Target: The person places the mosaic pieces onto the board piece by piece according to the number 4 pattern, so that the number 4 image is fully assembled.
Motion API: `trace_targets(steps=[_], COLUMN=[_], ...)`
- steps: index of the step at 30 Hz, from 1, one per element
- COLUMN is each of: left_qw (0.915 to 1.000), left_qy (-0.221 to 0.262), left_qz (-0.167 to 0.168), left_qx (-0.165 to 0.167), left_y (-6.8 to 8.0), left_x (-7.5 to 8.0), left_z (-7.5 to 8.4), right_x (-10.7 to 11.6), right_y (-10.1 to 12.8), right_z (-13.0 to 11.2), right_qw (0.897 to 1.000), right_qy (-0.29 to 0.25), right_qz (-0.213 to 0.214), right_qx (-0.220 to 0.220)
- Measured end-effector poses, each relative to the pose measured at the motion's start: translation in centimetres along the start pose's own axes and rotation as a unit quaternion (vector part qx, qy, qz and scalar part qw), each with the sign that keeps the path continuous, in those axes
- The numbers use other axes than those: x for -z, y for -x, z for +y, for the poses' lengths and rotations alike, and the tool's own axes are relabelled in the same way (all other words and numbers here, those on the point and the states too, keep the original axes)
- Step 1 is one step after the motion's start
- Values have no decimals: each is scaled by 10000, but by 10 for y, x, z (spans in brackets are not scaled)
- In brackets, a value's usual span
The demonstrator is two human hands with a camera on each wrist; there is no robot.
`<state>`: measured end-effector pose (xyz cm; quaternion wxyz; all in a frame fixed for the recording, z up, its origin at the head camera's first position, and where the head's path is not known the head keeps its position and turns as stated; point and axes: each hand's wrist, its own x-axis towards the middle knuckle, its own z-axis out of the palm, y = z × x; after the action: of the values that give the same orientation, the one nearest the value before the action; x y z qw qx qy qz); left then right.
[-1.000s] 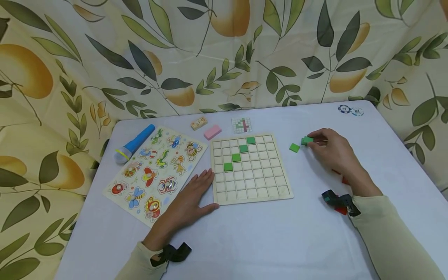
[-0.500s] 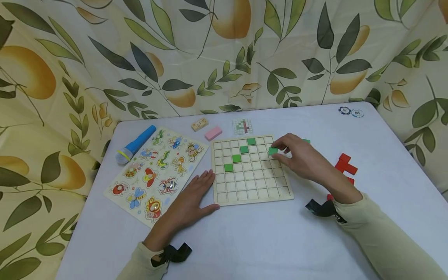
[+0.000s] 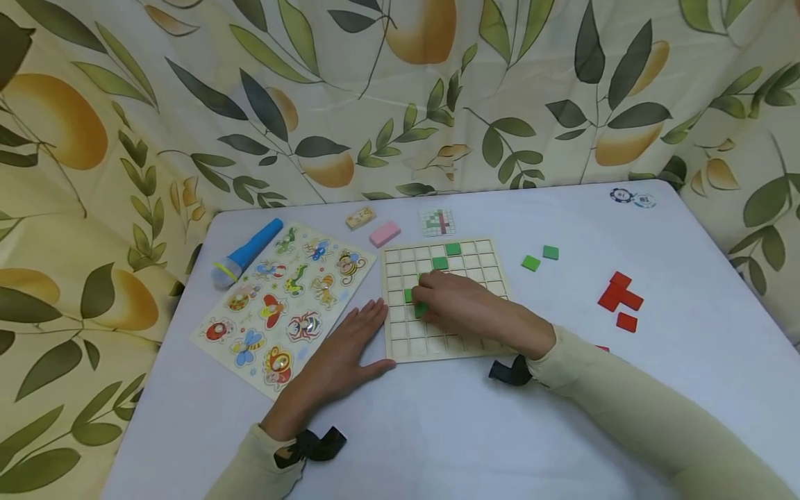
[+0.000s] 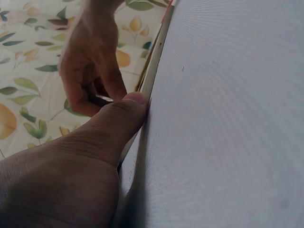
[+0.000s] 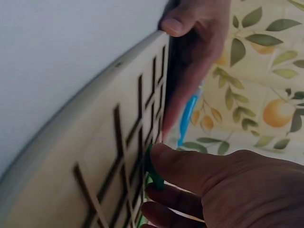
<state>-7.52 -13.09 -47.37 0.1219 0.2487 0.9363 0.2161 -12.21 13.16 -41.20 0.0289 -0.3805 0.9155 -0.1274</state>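
Green tile (image 3: 421, 310) was pinched by the right hand (image 3: 459, 304) over the grid board (image 3: 494, 267), below three placed; two lay loose. The left hand (image 3: 340, 354) lay flat, steadying its left edge.

Green tiles (image 3: 440, 263) are seen on the pale wooden grid board (image 3: 494, 267), red pieces (image 3: 619, 297) on the white table (image 3: 687, 278). A blue torch (image 3: 245, 253) and pink block (image 3: 384, 234) are noted; leaf-and-fruit print covers the cream curtain (image 3: 375, 97).

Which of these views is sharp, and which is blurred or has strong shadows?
Head view: even soft light, sharp grid board, weak shadows. Left wrist view: near left hand dark and soft. Right wrist view: right hand blurred, green tile soft.
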Motion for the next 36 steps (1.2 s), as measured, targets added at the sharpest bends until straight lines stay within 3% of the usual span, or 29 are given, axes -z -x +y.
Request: trace_targets(steps=[16,22,36], left_qw=[9999,10000,10000], left_qy=[-84,-28,41], left_qz=[5,18,22], left_qx=[-68,-46,8], left_y=[1,0,0], left_x=[0,0,1], left_z=[0,0,1], right_x=[-16,-16,-16], right_y=[-7,-6,-8], right_z=[-2,-1,-1], right_qw=[9991,9983,9977], right_qy=[-360,-526,-663], right_qz=[193,99,-40], right_qx=[-92,-241,-96])
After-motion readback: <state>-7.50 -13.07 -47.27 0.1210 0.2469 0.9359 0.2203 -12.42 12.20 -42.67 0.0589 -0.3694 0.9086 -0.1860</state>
